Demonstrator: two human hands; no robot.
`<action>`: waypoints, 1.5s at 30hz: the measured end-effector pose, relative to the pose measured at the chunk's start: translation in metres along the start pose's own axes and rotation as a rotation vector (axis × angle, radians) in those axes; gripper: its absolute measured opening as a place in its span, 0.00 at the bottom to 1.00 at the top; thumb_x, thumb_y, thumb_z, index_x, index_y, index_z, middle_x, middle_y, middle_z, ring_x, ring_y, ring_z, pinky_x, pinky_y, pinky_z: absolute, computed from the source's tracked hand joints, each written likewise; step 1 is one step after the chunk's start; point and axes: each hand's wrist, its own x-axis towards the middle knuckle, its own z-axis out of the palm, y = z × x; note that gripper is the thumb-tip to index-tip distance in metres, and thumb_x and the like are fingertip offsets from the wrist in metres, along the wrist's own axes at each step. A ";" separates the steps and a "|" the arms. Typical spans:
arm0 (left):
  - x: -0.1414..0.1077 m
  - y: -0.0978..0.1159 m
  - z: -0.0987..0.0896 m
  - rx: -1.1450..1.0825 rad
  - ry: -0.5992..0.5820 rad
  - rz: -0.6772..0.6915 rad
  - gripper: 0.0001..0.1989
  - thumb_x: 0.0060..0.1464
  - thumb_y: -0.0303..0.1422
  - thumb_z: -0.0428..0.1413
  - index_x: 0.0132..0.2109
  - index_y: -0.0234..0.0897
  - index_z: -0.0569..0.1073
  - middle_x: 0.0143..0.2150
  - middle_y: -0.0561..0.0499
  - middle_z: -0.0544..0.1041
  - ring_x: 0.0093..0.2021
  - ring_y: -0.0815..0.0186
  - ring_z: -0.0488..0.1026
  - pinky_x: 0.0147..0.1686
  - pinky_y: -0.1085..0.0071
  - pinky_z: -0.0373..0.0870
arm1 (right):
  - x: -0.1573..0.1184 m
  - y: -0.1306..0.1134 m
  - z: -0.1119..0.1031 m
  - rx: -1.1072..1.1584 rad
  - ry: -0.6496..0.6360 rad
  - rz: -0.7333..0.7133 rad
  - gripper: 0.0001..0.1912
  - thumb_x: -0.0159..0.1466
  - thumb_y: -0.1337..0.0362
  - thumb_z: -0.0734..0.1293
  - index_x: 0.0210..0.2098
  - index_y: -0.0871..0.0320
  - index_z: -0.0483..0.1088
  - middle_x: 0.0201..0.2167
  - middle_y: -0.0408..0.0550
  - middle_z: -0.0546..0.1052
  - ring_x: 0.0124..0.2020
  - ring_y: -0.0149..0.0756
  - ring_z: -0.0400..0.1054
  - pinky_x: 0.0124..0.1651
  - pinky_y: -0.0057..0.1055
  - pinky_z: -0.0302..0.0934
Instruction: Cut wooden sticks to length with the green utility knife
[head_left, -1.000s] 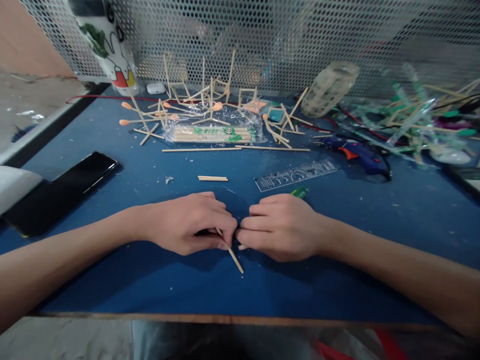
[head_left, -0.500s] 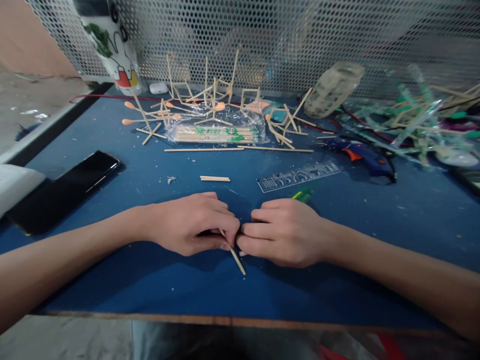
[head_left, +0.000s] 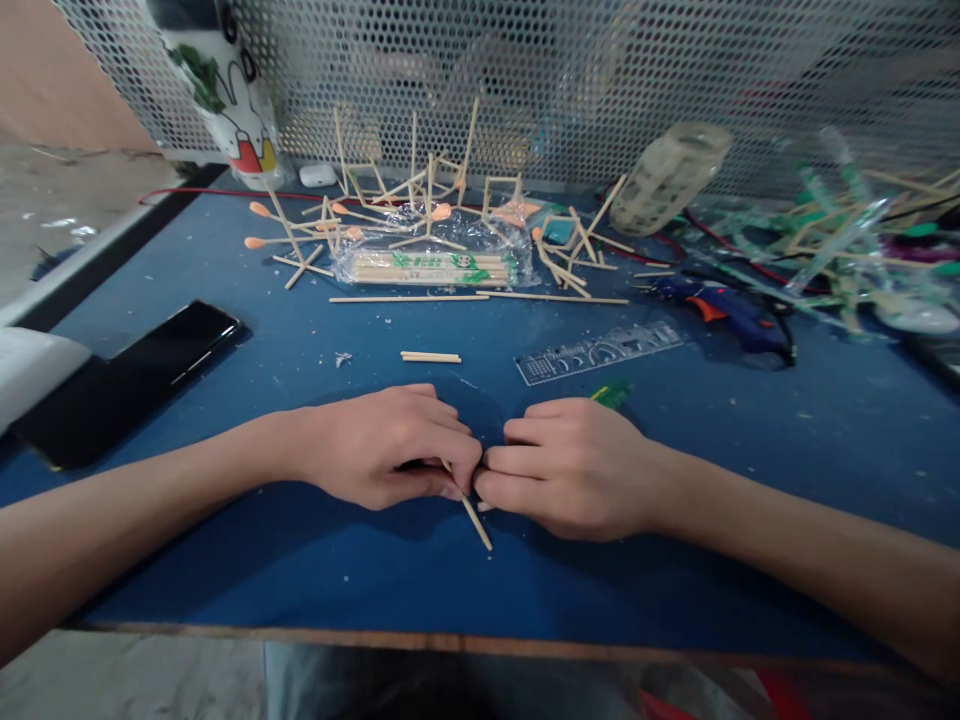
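Around the short pair of sticks (head_left: 430,357) the blue table (head_left: 300,570) is lying bare on its left, its right and its near side, down to where the two hands are meeting. Left of the pair a black phone (head_left: 124,380) is blocking the way. Right of it a clear ruler (head_left: 598,353) is lying flat. Behind it a bag of sticks (head_left: 427,267) and glued stick frames (head_left: 420,195) are standing thick.
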 end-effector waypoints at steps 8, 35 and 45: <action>-0.001 -0.001 0.000 -0.023 0.000 -0.014 0.07 0.71 0.28 0.53 0.42 0.39 0.74 0.40 0.49 0.81 0.43 0.63 0.76 0.47 0.64 0.62 | -0.002 -0.003 0.001 -0.032 0.036 0.001 0.12 0.75 0.67 0.60 0.41 0.54 0.75 0.26 0.38 0.74 0.26 0.34 0.60 0.29 0.35 0.46; 0.001 -0.005 0.003 -0.026 0.028 0.022 0.06 0.70 0.26 0.55 0.43 0.38 0.74 0.40 0.50 0.81 0.43 0.64 0.76 0.46 0.64 0.61 | 0.000 0.000 -0.001 0.006 -0.008 0.025 0.17 0.77 0.68 0.55 0.41 0.53 0.74 0.27 0.38 0.73 0.26 0.35 0.59 0.30 0.36 0.47; 0.000 -0.006 0.000 -0.035 0.003 0.016 0.06 0.72 0.29 0.54 0.43 0.40 0.75 0.40 0.50 0.81 0.43 0.64 0.77 0.45 0.64 0.61 | 0.002 0.003 -0.001 0.007 0.011 -0.003 0.18 0.77 0.69 0.55 0.41 0.53 0.75 0.27 0.37 0.75 0.26 0.35 0.61 0.29 0.36 0.48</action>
